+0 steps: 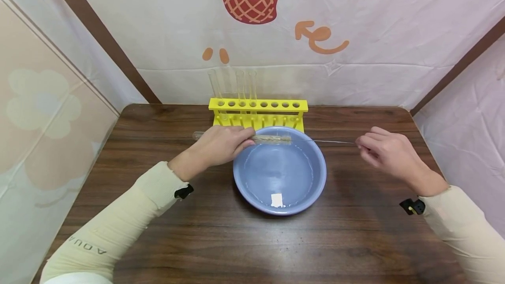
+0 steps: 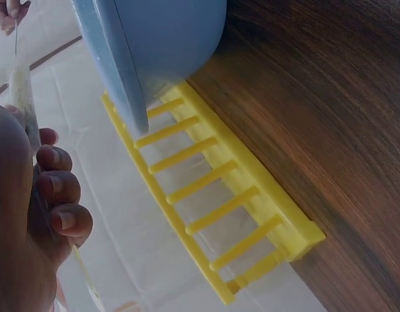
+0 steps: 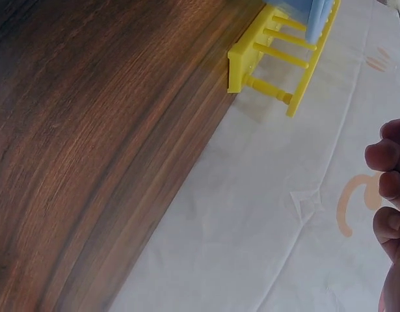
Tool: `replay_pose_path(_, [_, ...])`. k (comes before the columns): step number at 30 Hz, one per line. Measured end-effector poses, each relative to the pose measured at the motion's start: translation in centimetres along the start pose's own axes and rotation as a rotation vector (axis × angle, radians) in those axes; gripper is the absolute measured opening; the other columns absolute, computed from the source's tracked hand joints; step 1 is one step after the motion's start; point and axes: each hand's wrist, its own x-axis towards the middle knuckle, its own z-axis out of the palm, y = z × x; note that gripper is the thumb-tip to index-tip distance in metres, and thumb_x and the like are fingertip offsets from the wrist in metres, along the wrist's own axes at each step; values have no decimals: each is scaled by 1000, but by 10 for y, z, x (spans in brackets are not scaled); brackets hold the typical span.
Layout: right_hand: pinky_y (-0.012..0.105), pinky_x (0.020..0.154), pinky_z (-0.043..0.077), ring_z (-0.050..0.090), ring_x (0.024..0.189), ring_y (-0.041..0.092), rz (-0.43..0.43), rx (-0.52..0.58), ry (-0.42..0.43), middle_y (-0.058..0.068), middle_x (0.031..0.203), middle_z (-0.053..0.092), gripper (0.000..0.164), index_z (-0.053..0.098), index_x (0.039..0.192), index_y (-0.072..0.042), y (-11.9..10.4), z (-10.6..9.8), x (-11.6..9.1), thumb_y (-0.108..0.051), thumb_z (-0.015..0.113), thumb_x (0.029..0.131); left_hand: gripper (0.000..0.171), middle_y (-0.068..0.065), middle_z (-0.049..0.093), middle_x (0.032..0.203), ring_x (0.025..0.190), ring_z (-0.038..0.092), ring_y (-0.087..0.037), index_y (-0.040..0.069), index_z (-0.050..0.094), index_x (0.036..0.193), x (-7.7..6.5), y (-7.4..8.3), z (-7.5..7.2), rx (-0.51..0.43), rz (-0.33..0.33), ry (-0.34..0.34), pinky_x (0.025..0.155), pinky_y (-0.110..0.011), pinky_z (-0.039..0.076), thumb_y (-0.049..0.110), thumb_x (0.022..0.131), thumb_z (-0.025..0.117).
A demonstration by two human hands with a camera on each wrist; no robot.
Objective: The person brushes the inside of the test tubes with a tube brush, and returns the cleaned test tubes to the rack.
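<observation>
My left hand [image 1: 222, 143] grips a clear glass test tube [image 1: 199, 135] lying sideways over the far part of a blue basin [image 1: 281, 211]. The tube's mouth points right, and pale bristles sit inside that end. They belong to a test tube brush [image 1: 333, 141], whose thin wire handle runs right to my right hand [image 1: 388, 152], which pinches its end. In the left wrist view, curled fingers [image 2: 60, 187] wrap the tube. Only the fingers [image 3: 388, 156] of the right hand show at the edge of the right wrist view, with the wire above.
Behind the basin, a yellow test tube rack [image 1: 268, 105] holds several upright glass tubes [image 1: 240, 84] in its left part. Water stands in the basin. The brown wooden table [image 1: 189, 231] meets a printed cloth backdrop [image 1: 375, 69] at its far edge.
</observation>
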Motion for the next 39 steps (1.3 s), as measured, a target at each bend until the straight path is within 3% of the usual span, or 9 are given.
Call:
replay_pose_path(14, [31,44,37,47,62,15,-66,-92,45,-2,70,60,30,65,83,-9,1,-4,-2,-16,41,99,20,5,58,76,64,51,-12,17,57,100,-2,-3,-4,-20,-7,-23,53,-26,41,36,105,56])
replay_pose_path(22, [39,46,43,50,60,24,-137,-144,92,6,70,61,32,67,87,-2,2,-7,-5,-15,43,104,21,6,56,76,63,50,-12,17,57,100,-3,-5,-4,-28,-1,-30,51,-26,39,36,106,54])
replay_pose_path(29, [42,47,42,49,59,28,-162,-157,146,8,69,60,25,67,86,1,2,-9,-9,-9,48,99,20,6,54,75,61,48,-11,17,56,100,-5,-6,-4,-29,6,-25,50,-26,38,35,107,53])
replay_pose_path(39, [45,47,44,52,62,34,-227,-190,191,15,72,61,27,66,90,7,2,-9,-15,-10,49,103,16,7,53,73,60,48,-11,17,58,99,-5,-6,-5,-46,0,-43,49,-25,37,32,105,58])
